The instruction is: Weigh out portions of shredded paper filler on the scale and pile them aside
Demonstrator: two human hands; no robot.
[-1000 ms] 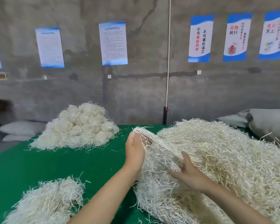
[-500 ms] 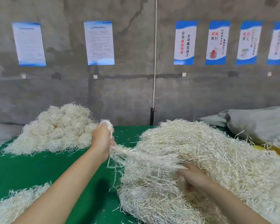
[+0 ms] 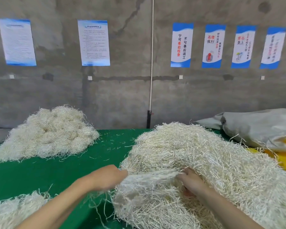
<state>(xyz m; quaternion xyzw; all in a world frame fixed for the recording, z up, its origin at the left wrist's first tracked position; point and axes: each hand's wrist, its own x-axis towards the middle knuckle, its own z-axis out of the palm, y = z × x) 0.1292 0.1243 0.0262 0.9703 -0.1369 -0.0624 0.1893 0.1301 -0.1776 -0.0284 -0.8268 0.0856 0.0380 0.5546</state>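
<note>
Head view: large heap of cream shredded paper filler (image 3: 196,162) lies on right side of green table (image 3: 40,176). Left hand (image 3: 107,177), blurred, fingers curled, gripping clump at heap's left edge. Right hand (image 3: 191,182) fingers curled into strands, tips buried. Smaller cream filler pile (image 3: 49,134) far left, well apart.

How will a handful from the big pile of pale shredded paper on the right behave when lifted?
Probably floppy and very light: the big pile of pale shredded paper is thin loose strands. It likely tangles: strands trail below the left hand. Some may shed; stray strands lie on the green table cover.
</note>
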